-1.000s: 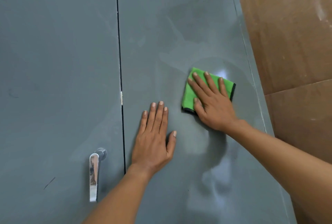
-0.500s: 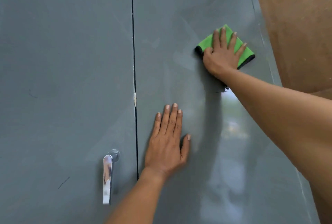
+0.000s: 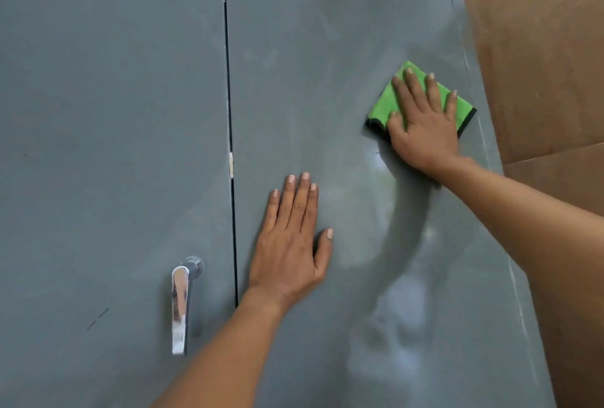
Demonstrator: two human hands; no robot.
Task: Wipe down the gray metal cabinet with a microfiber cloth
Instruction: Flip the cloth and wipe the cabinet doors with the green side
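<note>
Much of the cabinet (image 3: 130, 113) ran past the frame on the top, left and bottom, so only parts of its two gray doors showed, split by a dark vertical seam (image 3: 228, 80). The right hand (image 3: 423, 126) covered the middle of the green cloth (image 3: 382, 106), hiding most of it; only its left part, its top corner and a strip with dark edging at the right stayed visible. Both forearms were cut off by the lower and right edges. Pale smears and soft reflections on the right door were too vague to make out.

The cloth lay flat on the right door, high up and close to that door's right edge, directly under the right hand. That grip was wide: fingers straight and spread, palm pressing the cloth to the metal, thumb at the cloth's lower left corner. The left hand (image 3: 291, 244) rested flat and bare on the same door, lower down, just right of the seam, fingers straight and together, thumb out, well apart from the cloth. A chrome handle (image 3: 181, 306) hung on the left door, near the seam. Brown board (image 3: 539, 64) stood beside the cabinet at right
</note>
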